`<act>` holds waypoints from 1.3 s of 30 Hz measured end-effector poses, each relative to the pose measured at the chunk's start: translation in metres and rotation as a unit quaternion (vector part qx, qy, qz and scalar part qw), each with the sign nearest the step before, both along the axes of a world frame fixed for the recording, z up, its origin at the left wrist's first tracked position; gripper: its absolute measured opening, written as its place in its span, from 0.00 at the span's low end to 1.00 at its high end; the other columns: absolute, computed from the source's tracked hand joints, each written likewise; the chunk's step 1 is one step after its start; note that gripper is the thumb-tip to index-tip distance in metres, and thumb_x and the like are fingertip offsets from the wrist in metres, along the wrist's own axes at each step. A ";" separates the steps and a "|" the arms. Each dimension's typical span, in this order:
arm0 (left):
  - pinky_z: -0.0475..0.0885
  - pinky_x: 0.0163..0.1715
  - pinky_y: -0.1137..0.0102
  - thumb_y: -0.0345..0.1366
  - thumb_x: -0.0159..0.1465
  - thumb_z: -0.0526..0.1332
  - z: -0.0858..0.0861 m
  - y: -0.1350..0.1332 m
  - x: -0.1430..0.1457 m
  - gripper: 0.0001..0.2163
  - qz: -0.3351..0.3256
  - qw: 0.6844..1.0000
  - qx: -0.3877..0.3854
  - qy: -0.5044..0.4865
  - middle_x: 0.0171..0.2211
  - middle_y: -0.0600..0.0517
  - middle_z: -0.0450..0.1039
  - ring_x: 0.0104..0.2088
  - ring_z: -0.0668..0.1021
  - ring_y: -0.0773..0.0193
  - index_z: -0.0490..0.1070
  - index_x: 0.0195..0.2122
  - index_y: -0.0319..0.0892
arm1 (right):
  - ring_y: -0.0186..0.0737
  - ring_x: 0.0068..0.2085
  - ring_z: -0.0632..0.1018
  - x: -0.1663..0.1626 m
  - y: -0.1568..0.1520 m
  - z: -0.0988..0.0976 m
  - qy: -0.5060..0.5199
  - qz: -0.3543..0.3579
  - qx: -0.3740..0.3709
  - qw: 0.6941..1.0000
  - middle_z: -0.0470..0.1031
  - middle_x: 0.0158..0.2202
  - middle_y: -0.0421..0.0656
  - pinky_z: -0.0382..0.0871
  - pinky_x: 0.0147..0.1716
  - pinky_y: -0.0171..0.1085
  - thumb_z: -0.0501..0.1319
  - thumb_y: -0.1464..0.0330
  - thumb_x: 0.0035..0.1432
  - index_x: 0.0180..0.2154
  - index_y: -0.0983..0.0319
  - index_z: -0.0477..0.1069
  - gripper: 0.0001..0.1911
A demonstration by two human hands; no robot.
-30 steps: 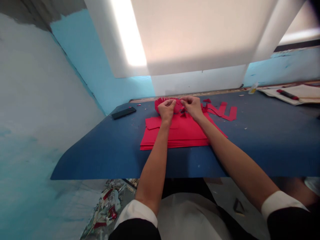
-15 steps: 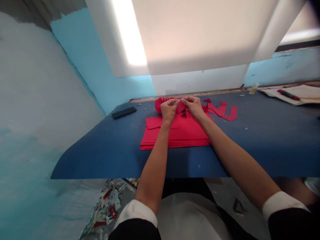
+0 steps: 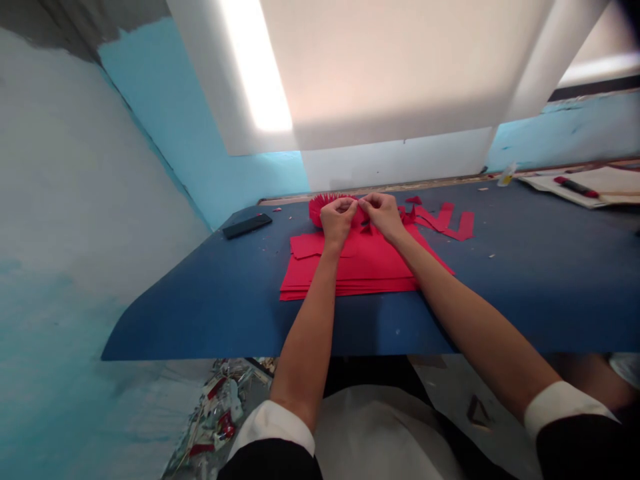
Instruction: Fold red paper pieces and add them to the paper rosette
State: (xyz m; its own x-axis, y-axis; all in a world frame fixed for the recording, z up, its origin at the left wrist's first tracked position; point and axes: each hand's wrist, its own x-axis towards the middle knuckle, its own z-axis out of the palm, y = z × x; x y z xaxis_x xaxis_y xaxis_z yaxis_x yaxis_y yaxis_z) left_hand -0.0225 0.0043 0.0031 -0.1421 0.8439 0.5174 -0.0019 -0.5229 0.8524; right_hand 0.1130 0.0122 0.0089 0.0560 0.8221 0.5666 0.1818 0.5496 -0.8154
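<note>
My left hand [image 3: 337, 220] is closed in a pinch, thumb against forefinger. Close beside it, my right hand [image 3: 381, 215] pinches as well, the fingertips of both nearly meeting. A small piece of red paper [image 3: 359, 217] shows between them, mostly hidden by the fingers. Under my hands lies a stack of red paper sheets [image 3: 375, 267], with a loose cut red piece [image 3: 306, 246] on its left part. Just behind my left hand stands a round, fringed red paper shape [image 3: 317, 210]. Small folded red bits [image 3: 367, 229] lie below my right hand.
Red paper strips [image 3: 457, 223] lie right of the stack on the blue tabletop [image 3: 190, 300]. A black phone-like object [image 3: 247, 226] is at the left. Far right are a small bottle [image 3: 507, 175], an open notebook [image 3: 615, 183] and a red-and-black marker [image 3: 576, 187]. A wall borders the back.
My right hand has shifted slightly left, closer to my left hand. Both hands keep their pinch, and the things on the table stay where they were.
</note>
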 end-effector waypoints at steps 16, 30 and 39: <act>0.78 0.39 0.67 0.44 0.61 0.76 0.003 -0.003 0.002 0.11 -0.007 1.000 0.009 -0.020 0.32 0.49 0.84 0.33 0.82 0.63 0.80 0.31 0.44 | 0.32 0.25 0.65 -0.002 -0.005 0.005 0.085 -0.048 -0.046 0.994 0.68 0.21 0.37 0.60 0.27 0.37 0.75 0.54 0.47 0.22 0.59 0.68 0.21; 0.77 0.42 0.66 0.43 0.61 0.76 0.005 -0.004 0.002 0.10 0.001 0.998 0.003 -0.069 0.33 0.49 0.83 0.36 0.83 0.61 0.81 0.33 0.42 | 0.32 0.25 0.62 0.006 -0.004 0.007 0.067 -0.066 0.000 0.996 0.64 0.21 0.36 0.58 0.28 0.36 0.65 0.63 0.62 0.23 0.59 0.70 0.16; 0.76 0.33 0.70 0.50 0.64 0.73 0.002 0.001 0.001 0.15 0.017 0.988 -0.060 -0.143 0.24 0.56 0.75 0.26 0.78 0.67 0.75 0.39 0.45 | 0.40 0.33 0.78 0.000 -0.013 0.011 0.081 -0.015 0.015 0.996 0.80 0.33 0.41 0.77 0.40 0.40 0.67 0.57 0.64 0.47 0.55 0.75 0.13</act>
State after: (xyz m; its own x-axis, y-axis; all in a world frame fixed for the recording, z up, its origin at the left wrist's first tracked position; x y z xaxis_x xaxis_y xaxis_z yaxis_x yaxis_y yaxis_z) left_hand -0.0217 0.0048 0.0052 -0.2969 0.8891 0.3483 -0.2359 -0.4218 0.8755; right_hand 0.1131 -0.0012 0.0198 0.1730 0.8015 0.5724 0.0655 0.5705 -0.8187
